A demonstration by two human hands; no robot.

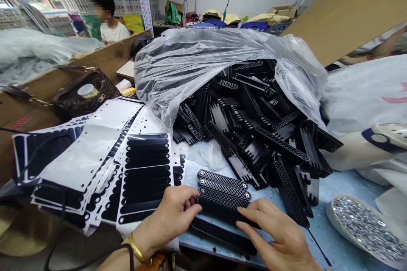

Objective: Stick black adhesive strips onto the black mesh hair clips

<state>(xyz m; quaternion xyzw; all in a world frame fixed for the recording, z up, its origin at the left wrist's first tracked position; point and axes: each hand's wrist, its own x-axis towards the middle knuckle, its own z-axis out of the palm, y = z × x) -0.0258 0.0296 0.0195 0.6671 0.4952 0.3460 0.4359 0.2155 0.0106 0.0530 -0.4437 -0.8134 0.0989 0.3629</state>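
Observation:
Between my hands lies a black strip (219, 211), its left end pinched by my left hand (178, 211) and its right end by my right hand (267, 228). Just beyond it, several black pieces with a crosshatched top (224, 186) are lined up side by side on the blue table (337, 186). Nearer the table's front edge rests another plain black piece (222, 235). White sheets with black strips (148, 169) are stacked left of my left hand.
A clear plastic bag (190, 59) spills a heap of black plastic parts (254, 123). A bowl of small shiny metal pieces (365, 228) stands at right. A brown handbag (92, 93) is at left, and a person (111, 21) sits behind.

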